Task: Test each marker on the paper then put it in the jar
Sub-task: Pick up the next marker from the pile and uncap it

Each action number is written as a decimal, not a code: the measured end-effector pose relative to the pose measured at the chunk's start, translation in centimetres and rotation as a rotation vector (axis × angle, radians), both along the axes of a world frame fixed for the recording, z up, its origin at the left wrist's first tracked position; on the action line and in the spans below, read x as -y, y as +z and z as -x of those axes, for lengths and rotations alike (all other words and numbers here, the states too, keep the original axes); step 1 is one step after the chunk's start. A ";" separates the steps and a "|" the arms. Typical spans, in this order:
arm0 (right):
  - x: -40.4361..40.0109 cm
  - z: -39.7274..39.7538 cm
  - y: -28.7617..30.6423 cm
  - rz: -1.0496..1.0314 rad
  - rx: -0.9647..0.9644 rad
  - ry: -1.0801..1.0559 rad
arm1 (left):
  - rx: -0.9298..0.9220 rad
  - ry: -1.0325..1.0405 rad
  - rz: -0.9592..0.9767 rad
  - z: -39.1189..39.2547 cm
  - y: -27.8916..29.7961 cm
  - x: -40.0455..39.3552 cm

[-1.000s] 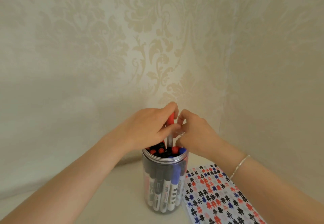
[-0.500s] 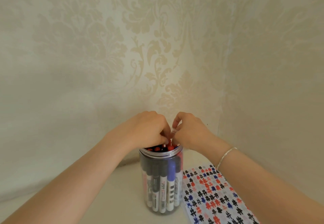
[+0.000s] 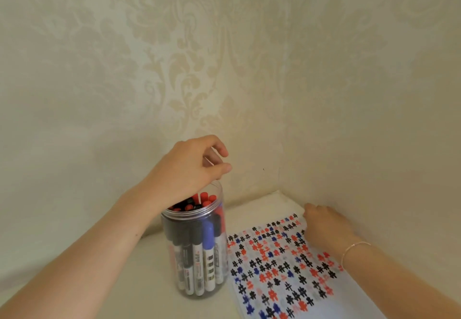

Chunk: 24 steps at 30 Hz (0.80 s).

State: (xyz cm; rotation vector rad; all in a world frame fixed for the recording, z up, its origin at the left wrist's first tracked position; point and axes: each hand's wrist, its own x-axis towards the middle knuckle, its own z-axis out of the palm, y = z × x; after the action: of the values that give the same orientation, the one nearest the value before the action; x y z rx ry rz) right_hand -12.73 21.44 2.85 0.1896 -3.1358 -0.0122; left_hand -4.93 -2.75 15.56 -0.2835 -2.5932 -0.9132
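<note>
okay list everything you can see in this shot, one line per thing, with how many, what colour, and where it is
jar: one, clear plastic, open, standing on the surface left of the paper
markers: many, exact count unclear; black, blue and red caps, upright inside the jar
paper: one sheet, white, covered in black, red and blue hash marks, lying right of the jar
surface: one, cream, in the wall corner
wallpaper: cream damask, on both walls
bracelet: one, thin, pale, on the right wrist
left hand: above the jar mouth, fingers curled, holding nothing visible
right hand: resting on the paper's far edge
</note>
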 end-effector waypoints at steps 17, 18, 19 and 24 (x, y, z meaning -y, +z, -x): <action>-1.0 1.5 -0.2 0.313 -0.242 0.021 | -0.080 -0.073 0.240 -0.8 -3.9 -8.9; -0.8 1.4 0.8 0.508 -0.281 0.015 | -0.026 -0.073 0.219 -0.6 -4.7 -9.3; -0.5 1.1 2.0 0.741 -0.299 -0.001 | 0.037 -0.067 0.204 -0.3 -5.6 -9.7; 1.5 -0.9 5.4 1.553 -0.148 -0.008 | 0.293 -0.106 -0.024 1.1 -8.7 -10.8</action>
State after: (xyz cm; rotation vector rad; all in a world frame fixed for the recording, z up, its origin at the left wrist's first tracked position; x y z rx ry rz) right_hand -11.84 19.93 8.29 0.1141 -2.0961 2.0353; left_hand -5.99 8.10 6.84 -0.3036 -2.8543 -1.0943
